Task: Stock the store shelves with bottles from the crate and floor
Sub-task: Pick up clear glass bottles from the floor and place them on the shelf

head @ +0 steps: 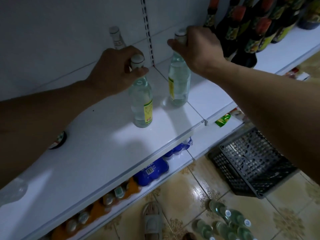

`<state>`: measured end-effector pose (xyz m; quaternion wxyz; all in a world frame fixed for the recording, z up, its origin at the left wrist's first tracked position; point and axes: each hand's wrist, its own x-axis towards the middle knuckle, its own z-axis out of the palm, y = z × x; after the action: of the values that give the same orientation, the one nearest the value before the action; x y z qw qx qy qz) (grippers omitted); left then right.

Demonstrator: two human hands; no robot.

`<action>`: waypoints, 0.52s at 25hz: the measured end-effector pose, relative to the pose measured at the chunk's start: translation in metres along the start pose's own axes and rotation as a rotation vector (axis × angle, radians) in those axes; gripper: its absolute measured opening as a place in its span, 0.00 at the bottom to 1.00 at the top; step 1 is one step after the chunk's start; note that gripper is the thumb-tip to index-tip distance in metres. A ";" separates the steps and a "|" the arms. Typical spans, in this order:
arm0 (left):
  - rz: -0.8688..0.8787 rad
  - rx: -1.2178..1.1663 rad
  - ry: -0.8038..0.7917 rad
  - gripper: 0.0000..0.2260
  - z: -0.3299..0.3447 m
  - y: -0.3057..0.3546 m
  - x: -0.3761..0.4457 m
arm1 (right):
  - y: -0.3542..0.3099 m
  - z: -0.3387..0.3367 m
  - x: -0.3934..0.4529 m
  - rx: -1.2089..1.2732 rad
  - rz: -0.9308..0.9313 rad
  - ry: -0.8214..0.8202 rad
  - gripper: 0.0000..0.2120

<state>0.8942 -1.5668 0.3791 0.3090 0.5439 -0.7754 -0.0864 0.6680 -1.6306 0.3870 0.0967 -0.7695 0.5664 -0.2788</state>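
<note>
Two clear glass bottles with yellow labels stand upright on the white shelf [97,149]. My left hand [114,71] grips the neck of the nearer bottle [142,104], its white cap showing between my fingers. My right hand [195,45] holds the neck of the farther bottle [179,80] from above. A third clear bottle [116,38] stands at the back wall, behind my left hand. Several more clear bottles [228,220] stand on the tiled floor at the lower right. The dark plastic crate [249,161] lies tilted on the floor beside the shelf's base.
Dark bottles with red caps [242,32] fill the shelf's right part. A dark round lid [58,139] shows under my left forearm. Below are blue packs [152,170], orange-wrapped cans [110,200] and a green packet [223,120]. A sandal [152,219] rests on the floor.
</note>
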 end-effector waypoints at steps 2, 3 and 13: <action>-0.016 0.010 0.029 0.14 -0.005 -0.005 -0.005 | -0.009 0.007 0.004 0.026 0.021 -0.036 0.21; -0.022 0.003 0.036 0.14 -0.006 -0.007 -0.007 | -0.011 0.011 0.005 0.030 0.031 -0.050 0.21; -0.367 -0.212 0.097 0.22 0.025 -0.014 -0.042 | -0.022 0.031 -0.001 0.102 0.073 -0.034 0.19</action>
<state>0.8996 -1.5397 0.3365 0.3807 0.6440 -0.6340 -0.1960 0.7022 -1.6273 0.3710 0.1556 -0.7471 0.5773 -0.2903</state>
